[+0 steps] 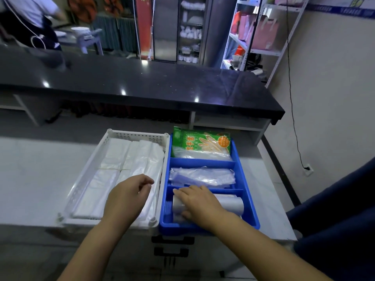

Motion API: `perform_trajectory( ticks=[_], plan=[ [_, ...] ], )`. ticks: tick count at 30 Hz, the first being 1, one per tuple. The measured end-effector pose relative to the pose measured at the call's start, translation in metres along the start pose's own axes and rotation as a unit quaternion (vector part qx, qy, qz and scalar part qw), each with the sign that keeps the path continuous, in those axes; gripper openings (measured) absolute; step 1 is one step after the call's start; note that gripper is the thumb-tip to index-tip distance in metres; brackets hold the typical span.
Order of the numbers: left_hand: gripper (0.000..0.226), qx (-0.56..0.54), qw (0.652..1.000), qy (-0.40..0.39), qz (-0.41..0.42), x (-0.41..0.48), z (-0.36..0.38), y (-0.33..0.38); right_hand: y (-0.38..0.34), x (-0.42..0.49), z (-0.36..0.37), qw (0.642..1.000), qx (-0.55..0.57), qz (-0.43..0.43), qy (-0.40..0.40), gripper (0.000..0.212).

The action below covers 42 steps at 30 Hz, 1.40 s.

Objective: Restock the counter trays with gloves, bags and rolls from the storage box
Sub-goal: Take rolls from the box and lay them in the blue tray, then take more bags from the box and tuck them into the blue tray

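Note:
A blue divided tray sits on the white counter. Its far compartment holds a green glove packet, the middle one clear bags, the near one clear plastic rolls. My right hand lies on top of the rolls, fingers stretched out flat and touching them. To the left stands a white slotted tray filled with stacks of white bags. My left hand hovers over the white tray's near right part, fingers loosely curled, holding nothing.
A black raised counter top runs across behind the trays. Metal shelves with pink bags stand at the back right. A person in white stands at the far left. A dark blue object fills the right edge. Drawer handles sit below the counter.

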<state>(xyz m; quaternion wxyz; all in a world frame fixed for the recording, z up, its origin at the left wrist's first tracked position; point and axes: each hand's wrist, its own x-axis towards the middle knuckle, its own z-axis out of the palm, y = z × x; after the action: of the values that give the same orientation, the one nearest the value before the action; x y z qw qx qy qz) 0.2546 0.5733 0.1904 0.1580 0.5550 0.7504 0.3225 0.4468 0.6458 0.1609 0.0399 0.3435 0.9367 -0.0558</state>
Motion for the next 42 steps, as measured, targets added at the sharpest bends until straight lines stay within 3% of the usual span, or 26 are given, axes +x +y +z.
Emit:
perform_trajectory(
  ticks=[7, 11, 16, 22, 26, 29, 34, 42],
  plan=[
    [0.014, 0.035, 0.994, 0.078, -0.067, -0.058, -0.022, -0.011, -0.026, -0.01, -0.011, 0.987, 0.013, -0.114, 0.113, 0.036],
    [0.01, 0.084, 0.983, 0.106, -0.127, -0.106, -0.049, -0.037, -0.068, -0.004, -0.013, 0.972, 0.026, -0.195, 0.128, 0.029],
    [0.009, 0.145, 0.946, 0.168, -0.237, -0.176, -0.1, -0.09, -0.139, 0.015, -0.01, 0.962, -0.015, -0.258, 0.094, 0.01],
    [0.013, 0.092, 0.912, 0.214, -0.337, -0.257, -0.146, -0.156, -0.229, 0.027, 0.0, 0.937, -0.028, -0.34, 0.07, 0.019],
    [0.013, 0.113, 0.888, 0.229, -0.383, -0.306, -0.176, -0.205, -0.298, 0.046, 0.021, 0.921, -0.029, -0.387, 0.034, 0.011],
    [0.014, 0.117, 0.874, 0.224, -0.416, -0.342, -0.202, -0.248, -0.36, 0.061, 0.04, 0.917, -0.023, -0.397, -0.008, 0.025],
    [0.018, 0.08, 0.86, 0.198, -0.463, -0.394, -0.236, -0.331, -0.46, 0.087, 0.092, 0.912, -0.029, -0.403, -0.074, 0.029],
    [0.016, 0.029, 0.846, 0.179, -0.501, -0.442, -0.257, -0.403, -0.534, 0.112, 0.161, 0.915, -0.031, -0.362, -0.178, 0.03]
  ],
)
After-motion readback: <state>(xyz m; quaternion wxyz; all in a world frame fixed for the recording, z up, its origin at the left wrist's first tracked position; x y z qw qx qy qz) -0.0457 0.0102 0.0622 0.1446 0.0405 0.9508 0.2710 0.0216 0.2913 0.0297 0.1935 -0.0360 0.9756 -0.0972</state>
